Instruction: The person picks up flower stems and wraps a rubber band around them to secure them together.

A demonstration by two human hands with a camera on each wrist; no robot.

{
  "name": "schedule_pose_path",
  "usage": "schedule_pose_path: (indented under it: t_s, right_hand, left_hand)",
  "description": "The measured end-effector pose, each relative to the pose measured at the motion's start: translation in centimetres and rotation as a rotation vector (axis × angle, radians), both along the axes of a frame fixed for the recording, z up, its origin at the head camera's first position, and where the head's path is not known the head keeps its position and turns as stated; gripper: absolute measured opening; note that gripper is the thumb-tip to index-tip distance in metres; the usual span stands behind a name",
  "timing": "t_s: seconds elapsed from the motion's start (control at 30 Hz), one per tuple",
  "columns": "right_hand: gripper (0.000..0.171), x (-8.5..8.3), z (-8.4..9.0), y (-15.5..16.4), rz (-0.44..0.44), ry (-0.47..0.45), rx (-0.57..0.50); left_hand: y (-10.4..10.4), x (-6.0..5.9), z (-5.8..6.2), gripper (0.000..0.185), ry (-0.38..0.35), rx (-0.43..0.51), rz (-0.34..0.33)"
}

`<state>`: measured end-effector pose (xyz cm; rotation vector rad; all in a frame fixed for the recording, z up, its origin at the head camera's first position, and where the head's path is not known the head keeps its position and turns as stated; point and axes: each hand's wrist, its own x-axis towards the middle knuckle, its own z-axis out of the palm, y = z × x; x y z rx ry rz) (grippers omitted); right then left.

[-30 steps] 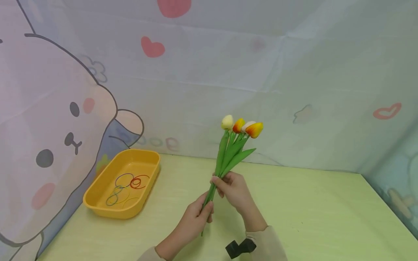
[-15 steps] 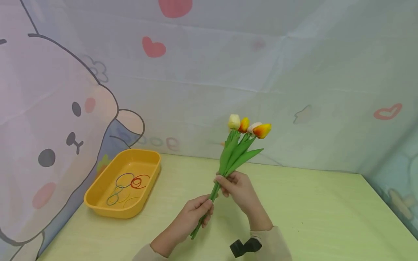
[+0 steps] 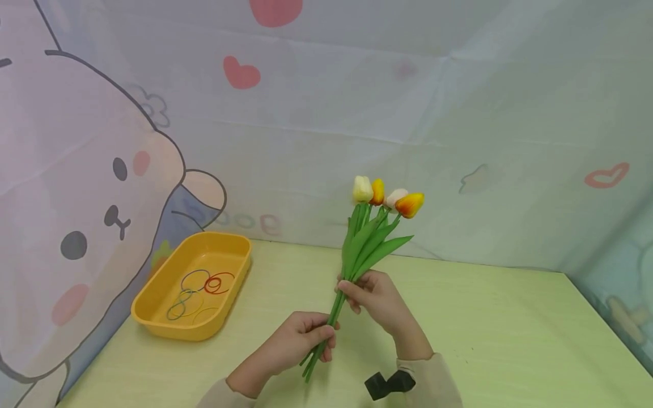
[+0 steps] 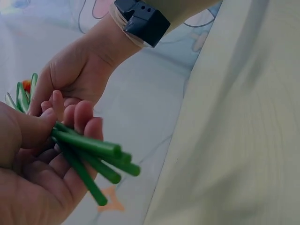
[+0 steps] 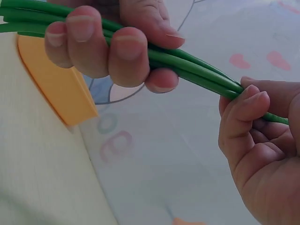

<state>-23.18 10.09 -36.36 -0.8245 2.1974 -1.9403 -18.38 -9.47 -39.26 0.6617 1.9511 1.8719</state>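
A bunch of artificial tulips (image 3: 388, 197) with yellow, white and orange heads stands tilted above the table. My right hand (image 3: 367, 292) grips the green stems (image 3: 336, 309) just under the leaves. Lower down, my left hand (image 3: 308, 337) holds the same stems near their cut ends (image 3: 308, 374). The left wrist view shows the left hand (image 4: 42, 154) curled round the stem ends (image 4: 101, 161), with the right hand (image 4: 75, 75) behind. In the right wrist view, the right hand (image 5: 253, 140) and the left hand (image 5: 112, 51) both wrap the stems (image 5: 197, 70).
A yellow tray (image 3: 178, 328) sits at the table's back left and holds several coloured rubber bands (image 3: 204, 286). The pale green table (image 3: 510, 340) is bounded by a printed cloth backdrop (image 3: 102, 170) at the back and both sides.
The bunch has shifted slightly right and leans more. My left hand now sits a little lower and further left on the stems, with more of the cut ends showing below it.
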Motion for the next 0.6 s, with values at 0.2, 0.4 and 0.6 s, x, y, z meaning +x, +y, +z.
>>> schedule_pose_path:
  t_s: [0.2, 0.4, 0.6]
  right_hand:
    - [0.029, 0.0, -0.3, -0.2, -0.008, -0.049, -0.055]
    - [0.034, 0.2, -0.5, -0.6, 0.026, -0.072, -0.076]
    - [0.033, 0.4, -0.4, -1.1, 0.084, -0.057, -0.049]
  left_hand:
    - [0.5, 0.2, -0.2, 0.023, -0.005, 0.024, 0.081]
    - [0.7, 0.5, 0.0, 0.022, 0.031, 0.064, 0.128]
    - [0.8, 0.5, 0.4, 0.020, 0.050, 0.068, 0.149]
